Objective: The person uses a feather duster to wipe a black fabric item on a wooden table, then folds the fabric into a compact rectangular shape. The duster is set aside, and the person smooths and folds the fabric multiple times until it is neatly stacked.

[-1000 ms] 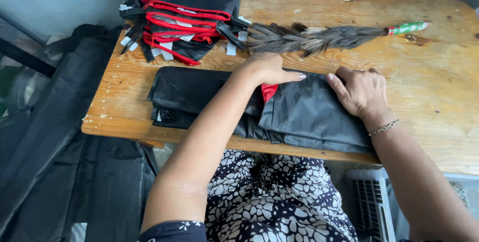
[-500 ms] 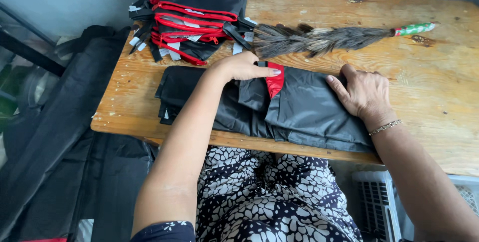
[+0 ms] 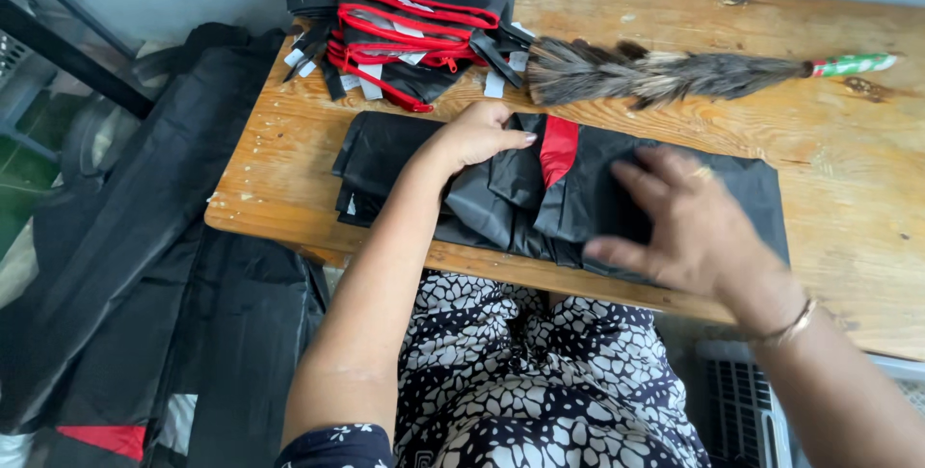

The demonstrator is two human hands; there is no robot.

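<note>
Folding step, near table (image 3: pixel 848 198) front edge: left hand (image 3: pixel 477 135) pins black bag (image 3: pixel 578 198); right hand (image 3: pixel 689 222) hovers released. Next I'd press fold flat.

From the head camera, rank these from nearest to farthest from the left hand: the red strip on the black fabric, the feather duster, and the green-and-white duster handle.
From the left hand:
1. Red strip, just to its right on the black fabric.
2. Feather duster, beyond it, toward the table's back.
3. Green-and-white handle, far right end of the duster.
</note>
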